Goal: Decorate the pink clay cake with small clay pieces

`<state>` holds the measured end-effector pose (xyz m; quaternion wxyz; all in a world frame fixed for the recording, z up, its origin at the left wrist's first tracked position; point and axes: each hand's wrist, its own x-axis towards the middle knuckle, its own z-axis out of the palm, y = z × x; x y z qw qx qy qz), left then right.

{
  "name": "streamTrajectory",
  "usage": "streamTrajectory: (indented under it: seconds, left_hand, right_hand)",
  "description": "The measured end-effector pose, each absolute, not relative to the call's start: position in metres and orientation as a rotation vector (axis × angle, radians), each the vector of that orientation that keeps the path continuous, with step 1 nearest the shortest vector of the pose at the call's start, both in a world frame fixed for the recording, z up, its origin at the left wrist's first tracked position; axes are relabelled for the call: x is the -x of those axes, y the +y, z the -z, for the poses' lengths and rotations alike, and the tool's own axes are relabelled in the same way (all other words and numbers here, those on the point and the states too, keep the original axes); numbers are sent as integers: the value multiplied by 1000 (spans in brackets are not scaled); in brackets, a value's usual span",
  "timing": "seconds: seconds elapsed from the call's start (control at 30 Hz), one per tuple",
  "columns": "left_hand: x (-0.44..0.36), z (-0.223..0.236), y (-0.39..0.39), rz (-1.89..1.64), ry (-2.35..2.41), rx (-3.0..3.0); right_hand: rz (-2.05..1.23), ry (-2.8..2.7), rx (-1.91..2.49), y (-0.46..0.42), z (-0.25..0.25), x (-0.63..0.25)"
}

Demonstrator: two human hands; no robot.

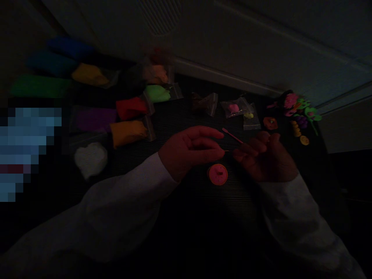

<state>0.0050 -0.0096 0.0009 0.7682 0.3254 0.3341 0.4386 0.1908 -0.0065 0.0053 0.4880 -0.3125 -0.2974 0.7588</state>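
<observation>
The light is very dim. My left hand [194, 147] pinches a thin pale strand between thumb and a finger, with the index finger raised apart; what the strand is I cannot make out. Facing it, my right hand [264, 159] is turned partly palm up, its fingers loosely bent and the thumb standing away from them. Its fingertips are close to the strand's other end. A slim pink modelling tool [231, 135] runs behind the right fingers, seemingly on the table. Just below the hands lies a round pink clay disc [218, 174] with an orange rim and a small dark piece on top.
Bags of coloured clay, among them red [131, 107], orange [129, 132], purple [95, 119] and green [40, 86], fill the left. A white heart-shaped lump [91, 159] lies nearer. Small bags [233, 108] and clay flowers [312, 113] stand toward the back right, before a pale panel [261, 46].
</observation>
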Motion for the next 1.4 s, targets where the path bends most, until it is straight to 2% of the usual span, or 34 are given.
streamTrajectory:
  seconds: [0.23,0.47,0.8,1.07,1.4]
  left_hand:
    - [-2,-8,-19,-1064,957,-1320]
    - [0,-6,-21,-1093,953,-1453]
    - [-1,-5,-20,-1061,996,-1321]
    - [-2,-8,-14,-973,925,-962]
    - [-4,4,-10,-1044,818,-713]
  right_hand:
    - [-1757,-783,854,-7,-5,-189]
    - [-1730,-819,875,-7,-6,-187]
    - [-1793,-837,883,-4,-1,-194]
    - [-1762,-822,917,-7,-4,-190]
    - [-1800,-885,837,-10,-5,-190]
